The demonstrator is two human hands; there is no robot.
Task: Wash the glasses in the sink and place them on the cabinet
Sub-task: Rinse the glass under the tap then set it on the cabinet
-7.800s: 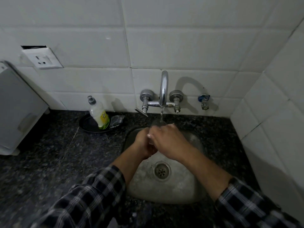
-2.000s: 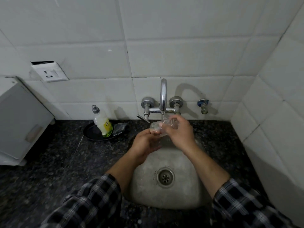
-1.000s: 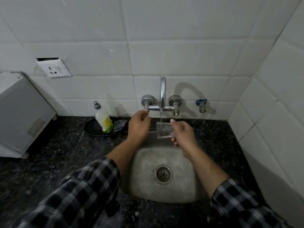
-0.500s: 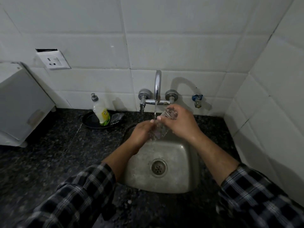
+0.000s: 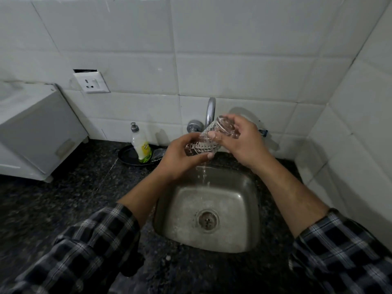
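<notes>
While the dark stone counter (image 5: pixel 63 198) carries a white cabinet (image 5: pixel 36 128) at its left end and a steel sink (image 5: pixel 233 209) set into it, the left hand (image 5: pixel 178 160) and right hand (image 5: pixel 241 143) both curl round a patterned glass (image 5: pixel 210 139). It is held tilted above the basin, in front of the tap (image 5: pixel 210 111), and water falls from it into the sink. A soap bottle (image 5: pixel 142 147) stands left of the tap.
</notes>
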